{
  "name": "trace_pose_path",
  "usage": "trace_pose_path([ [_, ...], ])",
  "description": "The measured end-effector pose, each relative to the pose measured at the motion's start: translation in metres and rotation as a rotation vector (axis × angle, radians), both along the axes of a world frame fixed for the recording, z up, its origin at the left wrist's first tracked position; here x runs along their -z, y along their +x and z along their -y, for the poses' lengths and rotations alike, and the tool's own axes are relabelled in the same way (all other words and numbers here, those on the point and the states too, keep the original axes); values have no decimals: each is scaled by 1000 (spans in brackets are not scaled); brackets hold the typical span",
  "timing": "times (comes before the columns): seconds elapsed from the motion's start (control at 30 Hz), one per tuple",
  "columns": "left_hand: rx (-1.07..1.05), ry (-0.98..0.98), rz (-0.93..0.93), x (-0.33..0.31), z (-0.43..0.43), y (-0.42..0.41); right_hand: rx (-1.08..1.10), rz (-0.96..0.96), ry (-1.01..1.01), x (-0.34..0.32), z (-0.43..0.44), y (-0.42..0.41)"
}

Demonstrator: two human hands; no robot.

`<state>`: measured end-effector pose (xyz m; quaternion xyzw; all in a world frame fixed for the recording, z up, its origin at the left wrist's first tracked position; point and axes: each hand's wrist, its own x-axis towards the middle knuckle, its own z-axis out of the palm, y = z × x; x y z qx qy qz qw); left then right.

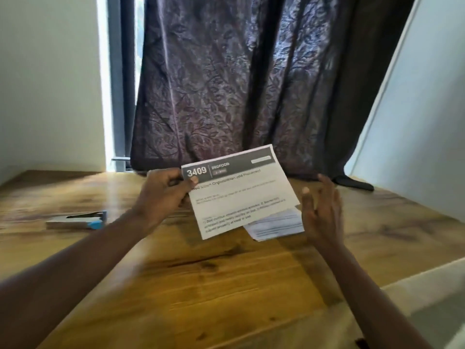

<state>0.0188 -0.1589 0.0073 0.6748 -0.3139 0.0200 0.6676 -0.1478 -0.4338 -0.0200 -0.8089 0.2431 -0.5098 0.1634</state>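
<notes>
A white printed sheet (241, 195) with a dark header reading 3409 is held tilted above the wooden table (201, 273). My left hand (161, 192) pinches its upper left corner between thumb and fingers. Just right of the sheet's lower edge, my right hand (323, 212) hovers with fingers spread and relaxed, holding nothing. Beneath the sheet, a small stack of white papers (276, 226) lies on the table, partly hidden by it.
A grey stapler with a blue tip (78, 220) lies on the table at the left. A dark patterned curtain (239, 84) hangs behind the table. White walls stand on both sides; the table's right edge runs diagonally at lower right.
</notes>
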Motion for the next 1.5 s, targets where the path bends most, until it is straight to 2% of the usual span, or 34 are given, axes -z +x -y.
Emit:
trace_pose_path([
  [0.1, 8, 104, -62, 7, 54, -3, 111, -192, 218, 18, 37, -23],
  [0.2, -7, 178, -68, 14, 97, -1, 142, -365, 330, 36, 57, -32],
  [0.37, -116, 360, -19, 20, 133, 3, 203, -583, 231, 34, 57, -25],
  [0.5, -167, 504, 120, 25, 137, 6, 160, -653, 133, 33, 53, -23],
  [0.77, -310, 788, 444, 29, 113, -15, 163, -664, 78, 33, 51, -23],
  [0.97, -190, 1003, 460, 31, 85, -57, 162, -660, 88, 29, 46, -24],
  [1.17, -97, 931, 501, 41, 84, -55, 141, -648, 76, 26, 42, -27],
  [1.33, -126, 954, 505, 46, 83, -56, 110, -649, 83, 26, 43, -28],
  [1.5, -125, 912, 662, 40, 90, -67, 114, -652, 78, 27, 44, -27],
])
